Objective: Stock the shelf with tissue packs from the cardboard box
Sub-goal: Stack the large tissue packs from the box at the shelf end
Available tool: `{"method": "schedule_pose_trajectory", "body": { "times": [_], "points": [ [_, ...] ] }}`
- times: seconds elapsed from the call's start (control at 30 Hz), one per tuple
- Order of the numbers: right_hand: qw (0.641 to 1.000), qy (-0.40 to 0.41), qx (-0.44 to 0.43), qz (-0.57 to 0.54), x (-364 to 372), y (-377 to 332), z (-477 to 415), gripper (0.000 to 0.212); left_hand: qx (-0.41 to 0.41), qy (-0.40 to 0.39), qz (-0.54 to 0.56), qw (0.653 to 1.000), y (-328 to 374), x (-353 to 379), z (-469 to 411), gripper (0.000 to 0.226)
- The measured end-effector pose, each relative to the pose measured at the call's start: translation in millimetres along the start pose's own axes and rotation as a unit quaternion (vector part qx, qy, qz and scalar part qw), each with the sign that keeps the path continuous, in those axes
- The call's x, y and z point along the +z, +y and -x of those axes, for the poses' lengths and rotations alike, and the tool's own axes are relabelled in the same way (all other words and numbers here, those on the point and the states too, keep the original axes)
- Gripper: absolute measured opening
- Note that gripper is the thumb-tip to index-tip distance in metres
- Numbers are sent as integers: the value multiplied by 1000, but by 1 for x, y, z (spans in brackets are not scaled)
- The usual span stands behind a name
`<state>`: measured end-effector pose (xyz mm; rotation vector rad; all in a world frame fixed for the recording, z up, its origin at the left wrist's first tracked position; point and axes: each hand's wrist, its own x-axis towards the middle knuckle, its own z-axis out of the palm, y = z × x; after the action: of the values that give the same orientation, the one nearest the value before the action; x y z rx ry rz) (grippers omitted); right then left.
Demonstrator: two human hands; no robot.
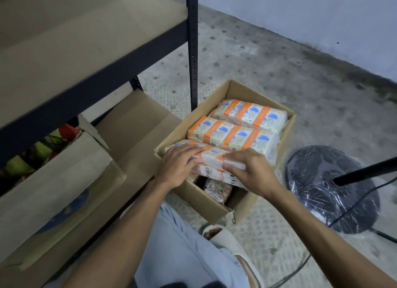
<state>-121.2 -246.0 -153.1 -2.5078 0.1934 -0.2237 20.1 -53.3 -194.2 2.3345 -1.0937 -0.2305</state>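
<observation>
An open cardboard box (217,98) stands on the floor beside the shelf post, filled with orange, white and blue tissue packs. Two packs (234,135) (251,113) lie flat at the back of the box. The nearest tissue pack (211,156) sits at the box's front. My left hand (179,166) lies over its left end with fingers curled on top. My right hand (250,171) grips its right end, fingers bent round the edge. Another pack (218,187) shows deeper in the box below. The brown shelf board (64,51) spreads at the upper left.
A dark metal shelf post (192,51) rises just behind the box. On the lower shelf stands another cardboard box (55,180) with colourful items. A fan base wrapped in plastic (328,188) with a cable sits right of the box. My knee and sandal are below.
</observation>
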Motion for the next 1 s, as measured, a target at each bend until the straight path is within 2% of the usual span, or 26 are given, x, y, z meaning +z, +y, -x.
{"method": "schedule_pose_trajectory", "body": {
  "times": [0.13, 0.2, 0.37, 0.47, 0.57, 0.83, 1.0],
  "points": [
    [1000, 7, -6, -9, -11, -7, 2, 32, -24, 55, 77, 995, 4, 5, 2, 45],
    [1000, 20, -18, -7, -19, -13, 3, 31, -17, 95, 111, 989, 8, 5, 3, 37],
    [996, 77, -41, -21, -47, -36, 15, 21, 9, 173, 129, 977, 33, -7, 5, 27],
    [991, 111, -70, -27, -63, -53, 24, 21, 17, 204, 139, 969, 51, -25, 9, 45],
    [983, 149, -103, -17, -76, -73, 28, 23, 42, 228, 135, 963, 64, -50, 13, 55],
    [947, 256, -193, 4, -113, -136, 32, 19, 111, 299, 92, 943, 97, -136, 25, 61],
    [920, 307, -243, 7, -133, -174, 28, 18, 150, 342, 53, 926, 113, -191, 33, 46]
  ]
}}
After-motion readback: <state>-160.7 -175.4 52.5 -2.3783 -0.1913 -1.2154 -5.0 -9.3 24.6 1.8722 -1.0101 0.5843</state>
